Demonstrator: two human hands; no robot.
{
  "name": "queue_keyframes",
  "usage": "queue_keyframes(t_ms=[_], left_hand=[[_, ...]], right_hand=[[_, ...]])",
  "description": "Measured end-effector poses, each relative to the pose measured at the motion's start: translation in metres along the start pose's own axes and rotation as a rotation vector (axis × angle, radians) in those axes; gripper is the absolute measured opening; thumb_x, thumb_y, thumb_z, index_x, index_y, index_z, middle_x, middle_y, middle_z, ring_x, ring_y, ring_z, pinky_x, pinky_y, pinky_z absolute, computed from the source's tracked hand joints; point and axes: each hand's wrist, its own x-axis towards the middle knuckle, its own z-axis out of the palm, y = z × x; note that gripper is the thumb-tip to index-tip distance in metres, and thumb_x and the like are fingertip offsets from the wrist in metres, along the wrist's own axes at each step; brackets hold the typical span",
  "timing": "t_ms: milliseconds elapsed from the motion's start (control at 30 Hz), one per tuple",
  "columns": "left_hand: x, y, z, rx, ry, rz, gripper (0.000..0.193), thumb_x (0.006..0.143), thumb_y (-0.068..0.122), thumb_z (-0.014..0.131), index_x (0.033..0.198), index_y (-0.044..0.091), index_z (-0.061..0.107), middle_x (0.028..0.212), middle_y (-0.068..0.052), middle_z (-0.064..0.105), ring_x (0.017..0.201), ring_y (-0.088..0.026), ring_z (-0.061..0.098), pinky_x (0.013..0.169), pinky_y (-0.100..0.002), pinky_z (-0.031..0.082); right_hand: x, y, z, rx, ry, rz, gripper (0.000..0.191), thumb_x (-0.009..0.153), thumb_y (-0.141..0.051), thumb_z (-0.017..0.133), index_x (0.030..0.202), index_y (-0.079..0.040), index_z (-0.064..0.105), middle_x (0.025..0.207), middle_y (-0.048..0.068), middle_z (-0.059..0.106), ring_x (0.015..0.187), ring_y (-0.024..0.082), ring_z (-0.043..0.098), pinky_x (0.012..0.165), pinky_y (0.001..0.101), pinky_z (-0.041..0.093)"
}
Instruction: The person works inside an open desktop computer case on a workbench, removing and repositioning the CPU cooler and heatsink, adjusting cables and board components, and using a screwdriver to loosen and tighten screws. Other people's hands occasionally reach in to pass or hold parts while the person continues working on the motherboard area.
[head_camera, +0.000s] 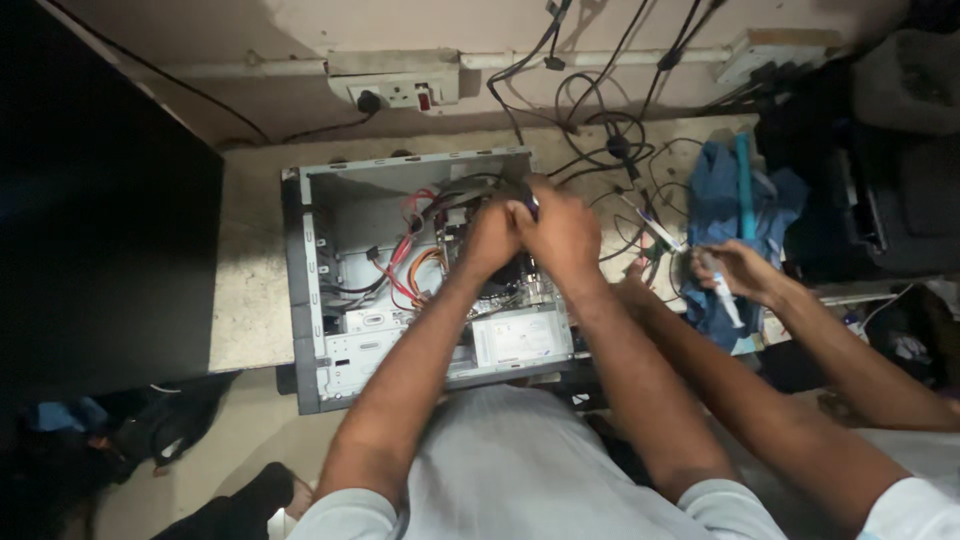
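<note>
Two hands meet inside an open grey computer case lying on the pale desk: the left hand and right hand press together over the parts, fingers curled, what they grip hidden. Red and orange cables loop beside them. A co-worker's hand grips a white tube.

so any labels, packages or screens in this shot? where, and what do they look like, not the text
Label: pale rectangular sticker on the grey box at the bottom of the open computer case, below the left hand and right hand.
Dark flat panel: far left, black, unlit; possibly a screen, cannot tell.
White tube: in another person's hand at right; markings too small to tell.
</note>
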Motion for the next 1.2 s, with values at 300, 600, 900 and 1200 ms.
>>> queue_keyframes(t_ms=[300,600,900,1200], left_hand=[[0.001,-0.004,-0.006,0.058,0.113,0.230,0.021,0.077,0.001,0.069,0.098,-0.002,0.069,0.098,-0.022,0.073,0.093,-0.032,0.070,0.081,-0.038,0.055],[0.002,-0.013,-0.008,-0.096,-0.025,0.121,0.029,0.079,0.008,0.072,0.106,0.000,0.069,0.100,-0.022,0.074,0.090,-0.037,0.075,0.082,-0.041,0.057],[-0.032,-0.008,-0.037,0.296,-0.240,0.157,0.078,0.055,0.019,0.088,0.129,0.017,0.065,0.128,-0.015,0.067,0.121,-0.037,0.062,0.101,-0.047,0.050],[-0.064,-0.022,-0.015,0.757,-0.321,0.046,0.100,0.063,0.021,0.089,0.152,0.027,0.044,0.153,-0.011,0.046,0.136,-0.039,0.047,0.108,-0.058,0.039]], right_hand=[[0.016,0.007,-0.013,-0.089,-0.247,-0.163,0.038,0.081,-0.029,0.079,0.112,-0.010,0.069,0.107,0.021,0.068,0.103,0.043,0.064,0.084,0.0518,0.052],[0.019,0.001,-0.011,-0.116,-0.244,-0.175,0.037,0.080,-0.026,0.077,0.112,-0.012,0.065,0.104,0.021,0.070,0.102,0.044,0.066,0.083,0.0536,0.053],[-0.014,-0.012,-0.040,-0.062,-0.092,-0.059,0.031,0.088,-0.026,0.077,0.108,-0.006,0.065,0.095,0.025,0.071,0.092,0.049,0.067,0.078,0.0564,0.052],[-0.058,0.001,-0.055,-0.056,-0.174,-0.013,0.026,0.087,-0.023,0.074,0.103,-0.005,0.066,0.091,0.023,0.071,0.088,0.043,0.070,0.077,0.0527,0.053]])
